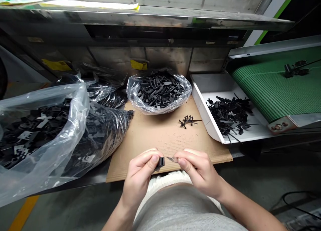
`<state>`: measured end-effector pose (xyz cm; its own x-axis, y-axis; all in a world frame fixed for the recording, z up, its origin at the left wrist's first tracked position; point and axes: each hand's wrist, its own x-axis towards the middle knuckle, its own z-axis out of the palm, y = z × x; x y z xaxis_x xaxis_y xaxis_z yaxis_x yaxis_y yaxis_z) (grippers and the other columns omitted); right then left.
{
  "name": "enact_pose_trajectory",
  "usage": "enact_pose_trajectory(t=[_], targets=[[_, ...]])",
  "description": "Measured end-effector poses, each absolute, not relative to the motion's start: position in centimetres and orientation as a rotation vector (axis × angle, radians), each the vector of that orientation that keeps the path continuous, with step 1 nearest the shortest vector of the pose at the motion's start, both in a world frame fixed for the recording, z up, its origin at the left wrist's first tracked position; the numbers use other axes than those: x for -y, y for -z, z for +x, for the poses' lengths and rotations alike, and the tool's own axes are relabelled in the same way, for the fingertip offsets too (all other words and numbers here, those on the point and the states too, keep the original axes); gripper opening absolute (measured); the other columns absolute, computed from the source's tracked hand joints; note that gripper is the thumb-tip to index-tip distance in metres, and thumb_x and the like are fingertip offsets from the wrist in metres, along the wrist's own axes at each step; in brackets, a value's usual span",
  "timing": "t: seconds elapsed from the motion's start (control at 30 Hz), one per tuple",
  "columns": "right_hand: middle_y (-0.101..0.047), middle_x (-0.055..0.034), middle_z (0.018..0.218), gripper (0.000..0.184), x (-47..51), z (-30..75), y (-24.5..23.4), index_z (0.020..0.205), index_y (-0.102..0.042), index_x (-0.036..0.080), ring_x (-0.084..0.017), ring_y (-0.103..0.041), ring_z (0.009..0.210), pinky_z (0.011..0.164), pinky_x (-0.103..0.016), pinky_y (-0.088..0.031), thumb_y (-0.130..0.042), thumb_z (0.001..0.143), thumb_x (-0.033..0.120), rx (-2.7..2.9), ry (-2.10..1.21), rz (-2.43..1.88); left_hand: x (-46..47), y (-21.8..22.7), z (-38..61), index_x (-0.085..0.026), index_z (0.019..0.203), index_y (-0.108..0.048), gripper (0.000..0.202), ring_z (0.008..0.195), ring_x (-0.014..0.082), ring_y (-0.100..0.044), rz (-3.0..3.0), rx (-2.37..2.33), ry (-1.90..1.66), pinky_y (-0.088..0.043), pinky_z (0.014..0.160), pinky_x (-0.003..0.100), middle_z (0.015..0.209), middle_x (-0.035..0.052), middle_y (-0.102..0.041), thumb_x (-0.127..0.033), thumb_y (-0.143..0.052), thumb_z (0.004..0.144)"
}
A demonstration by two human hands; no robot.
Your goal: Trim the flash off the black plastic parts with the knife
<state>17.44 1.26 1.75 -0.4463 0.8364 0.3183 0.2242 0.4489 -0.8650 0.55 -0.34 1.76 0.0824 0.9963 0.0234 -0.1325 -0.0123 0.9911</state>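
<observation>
My left hand (144,169) pinches a small black plastic part (162,161) with a rectangular opening, held over the front edge of a cardboard sheet (150,134). Facing it, my right hand (198,167) is closed on a small pointed metal blade (172,159), its tip directed at the part with a slight gap between. Most of the blade's rear end is hidden by my fingers. Beyond my hands, a black branched plastic sprue (188,121) lies on the cardboard among dark specks.
A plastic-lined container (134,103) of black parts stands at the cardboard's back. Large clear bags (80,124) of black pieces fill the left. At right, a white tray (207,113) holds sprues beside a green conveyor belt (271,87) carrying a black piece (296,69). A metal shelf (160,18) spans above.
</observation>
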Motion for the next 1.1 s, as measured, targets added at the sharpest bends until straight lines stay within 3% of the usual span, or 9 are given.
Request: enact_pose_trajectory(t=[0.27,0.37,0.5,0.6,0.73,0.9,1.1], targets=[[-0.053,-0.0010,0.072,0.019,-1.4,18.0,-2.4,0.089,-0.063,0.017,-0.010,-0.049,0.063,0.059,-0.022,-0.040,-0.045,0.089,0.024,1.860,-1.278,-0.959,0.1,-1.4,0.4,-0.018,0.069,-0.061,0.021,0.062,0.0124,-0.043,1.297,-1.171,-1.273,-0.032,0.056,0.023,0.065,-0.0002,-0.048,-0.027,-0.050,0.085],[-0.051,0.0014,0.065,0.022,-1.5,18.0,-2.6,0.093,-0.061,0.017,-0.009,-0.046,0.055,0.055,-0.021,-0.039,-0.040,0.091,0.022,1.825,-1.281,-0.991,0.1,-1.5,0.5,-0.019,0.071,-0.060,0.019,0.056,0.0100,-0.044,1.280,-1.208,-1.264,-0.033,0.053,0.022,0.064,-0.0012,-0.050,-0.027,-0.050,0.085],[-0.052,0.0011,0.066,0.022,-1.4,17.4,-2.5,0.091,-0.061,0.018,-0.008,-0.047,0.056,0.054,-0.021,-0.040,-0.040,0.090,0.024,1.792,-1.285,-1.012,0.1,-1.5,0.7,-0.020,0.089,-0.059,0.013,0.048,0.0076,-0.043,1.064,-1.156,-1.186,-0.033,0.048,0.022,0.067,-0.0015,-0.056,-0.030,-0.051,0.084],[-0.053,0.0015,0.064,0.022,-1.2,17.0,-2.2,0.094,-0.060,0.018,-0.008,-0.048,0.053,0.052,-0.021,-0.041,-0.039,0.090,0.024,1.763,-1.240,-1.062,0.1,-1.5,0.7,-0.018,0.098,-0.062,0.024,0.060,0.0103,-0.044,1.066,-1.208,-1.190,-0.036,0.059,0.023,0.068,0.0000,-0.054,-0.033,-0.053,0.083],[-0.054,0.0006,0.063,0.020,-0.8,16.5,-2.1,0.084,-0.059,0.017,-0.009,-0.048,0.051,0.051,-0.022,-0.040,-0.040,0.089,0.020,1.810,-1.046,-1.144,0.2,-1.5,0.6,-0.019,0.088,-0.066,0.024,0.075,0.0150,-0.048,1.073,-1.151,-1.247,-0.038,0.071,0.026,0.080,0.0031,-0.053,-0.036,-0.050,0.084],[-0.051,0.0003,0.061,0.019,-0.7,16.2,-2.3,0.081,-0.058,0.016,-0.011,-0.048,0.054,0.053,-0.024,-0.038,-0.040,0.088,0.016,1.889,-0.863,-1.124,0.4,-1.5,0.6,-0.024,0.087,-0.063,0.015,0.080,0.0152,-0.048,1.137,-1.126,-1.282,-0.037,0.075,0.025,0.085,0.0013,-0.050,-0.031,-0.051,0.084],[-0.049,0.0004,0.060,0.021,-1.0,16.0,-2.4,0.078,-0.057,0.017,-0.011,-0.045,0.054,0.053,-0.024,-0.036,-0.039,0.088,0.018,1.913,-0.869,-1.129,0.4,-1.2,0.3,-0.025,0.093,-0.061,0.016,0.084,0.0154,-0.046,1.280,-1.122,-1.249,-0.036,0.078,0.023,0.089,0.0013,-0.048,-0.027,-0.047,0.087]])
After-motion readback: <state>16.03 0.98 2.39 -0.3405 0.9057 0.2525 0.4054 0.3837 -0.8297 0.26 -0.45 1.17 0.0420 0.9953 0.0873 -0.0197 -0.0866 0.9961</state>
